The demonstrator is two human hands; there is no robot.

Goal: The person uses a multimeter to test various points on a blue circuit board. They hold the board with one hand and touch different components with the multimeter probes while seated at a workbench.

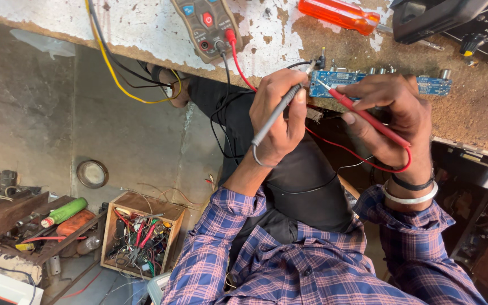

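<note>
Two probes meet a blue circuit board (380, 83) at the worn bench's near edge. Left hand (278, 116) pinches the grey probe (276, 114); right hand (391, 116) grips the red probe (362, 114) pen-style. Board looks light, stiff, fragile: best held by its edges.

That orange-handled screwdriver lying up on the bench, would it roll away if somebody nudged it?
Probably a little. The screwdriver has a rounded, glossy orange handle, so a sideways push could set it rolling, though the rough, chipped bench top would likely slow it. It looks stiff and fairly light. The smooth plastic may feel somewhat slippery.
</note>
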